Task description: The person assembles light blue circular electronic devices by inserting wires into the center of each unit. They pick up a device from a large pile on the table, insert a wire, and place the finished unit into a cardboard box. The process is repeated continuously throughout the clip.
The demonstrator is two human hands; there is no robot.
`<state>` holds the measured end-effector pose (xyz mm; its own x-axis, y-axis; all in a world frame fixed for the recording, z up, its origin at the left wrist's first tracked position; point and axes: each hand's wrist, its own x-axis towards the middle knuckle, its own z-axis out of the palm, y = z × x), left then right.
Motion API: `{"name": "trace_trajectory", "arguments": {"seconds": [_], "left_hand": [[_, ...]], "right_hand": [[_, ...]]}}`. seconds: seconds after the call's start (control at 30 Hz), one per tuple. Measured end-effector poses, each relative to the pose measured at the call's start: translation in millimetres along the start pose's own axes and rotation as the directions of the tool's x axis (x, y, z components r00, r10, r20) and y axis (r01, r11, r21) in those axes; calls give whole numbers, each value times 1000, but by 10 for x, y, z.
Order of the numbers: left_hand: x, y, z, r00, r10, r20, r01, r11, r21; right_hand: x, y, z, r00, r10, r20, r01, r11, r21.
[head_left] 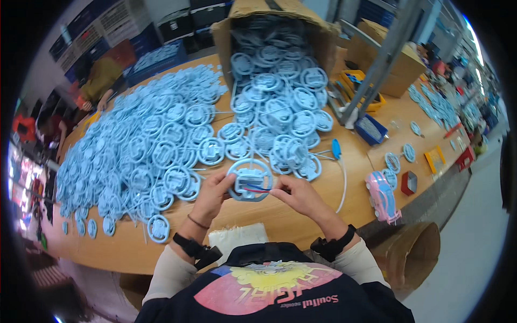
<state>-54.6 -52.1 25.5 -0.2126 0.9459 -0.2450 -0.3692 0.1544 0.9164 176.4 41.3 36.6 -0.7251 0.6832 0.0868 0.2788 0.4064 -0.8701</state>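
Blue ring part: a round light-blue plastic ring (249,180) with a boxy middle is held up just above the wooden table (301,215), right in front of the person.
Wires: a red wire and a blue wire (257,189) lie across the middle of the ring and run toward the right hand.
Left hand: the left hand (211,192) is curled around the left side of the ring, thumb on top, holding it steady.
Right hand: the right hand (297,195) is pinched almost closed, its fingertips at the right edge of the ring where the wires end.
Step now: it looks like the wires are being fitted into the ring's middle.
Next move: I think the wires need a small, careful push while the left hand keeps the ring from turning.
Big pile: lots of the same blue rings (145,145) cover the table on the left.
Box: a cardboard box (269,21) lies tipped on its side behind, with more rings spilling out.
Toy car: a pink toy car (382,196) sits near the table edge on the right.
Cloth: a white cloth (237,237) lies near the person's body.
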Motion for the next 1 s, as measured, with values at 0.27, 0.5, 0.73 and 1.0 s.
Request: {"name": "trace_trajectory", "arguments": {"seconds": [0.27, 0.5, 0.73, 1.0], "left_hand": [[7, -112, -153, 984, -66, 168, 89, 987, -136], [-29, -401, -81, 956, -99, 277, 194, 919, -344], [265, -653, -647, 940, -246, 238, 275, 957, -97], [1289, 617, -1372, 982, 161, -95, -187, 831, -524]], "right_hand": [[-22, 1, -14, 999, -44, 25, 43, 998, 36], [-129, 151, 207, 1000, -12, 28, 11, 999, 43], [-149, 465, 505, 996, 65, 62, -57, 991, -124], [-254, 657, 349, 960, 275, 43, -276, 961, 13]]}}
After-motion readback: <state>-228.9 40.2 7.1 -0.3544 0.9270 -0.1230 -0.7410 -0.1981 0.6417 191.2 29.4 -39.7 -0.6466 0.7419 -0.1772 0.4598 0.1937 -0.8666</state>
